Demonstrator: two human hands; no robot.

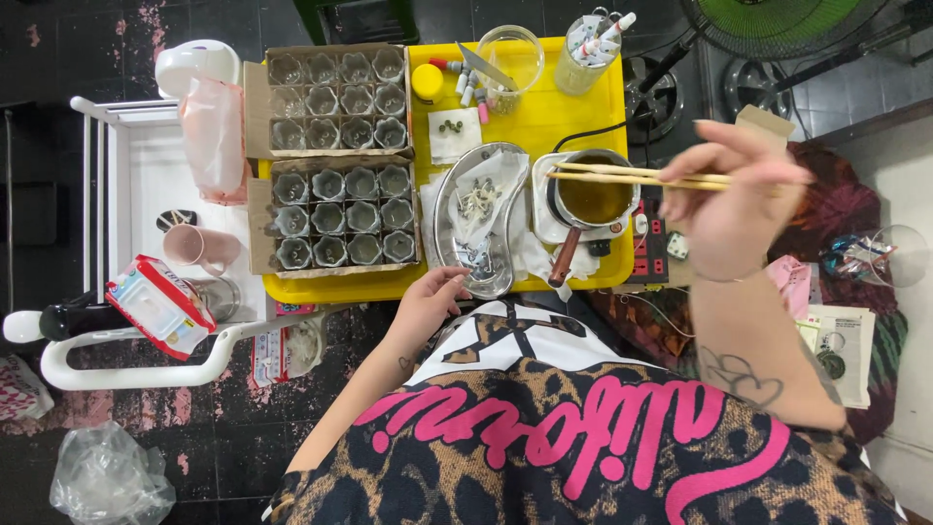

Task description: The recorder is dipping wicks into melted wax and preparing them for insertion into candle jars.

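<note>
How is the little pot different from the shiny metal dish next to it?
The little pot is round and deep with amber liquid inside; the metal dish is kidney-shaped, shallow, holding small pale bits. The pot has a brown handle; the dish has none. Both sit on the yellow tray.

A makeshift home craft workshop is seen from above, set up over a dark tiled floor [224,428]. A yellow tray [544,112] is crowded with two cardboard boxes [335,97] of small glass jars, a steel dish [481,219] and a small pot [591,199] of amber liquid on a burner. A jar of tools [588,44], a white trolley [126,185], a fan [777,24], a power strip [649,243] and plastic bags [107,476] are gathered close around, as in a lived-in room.
</note>
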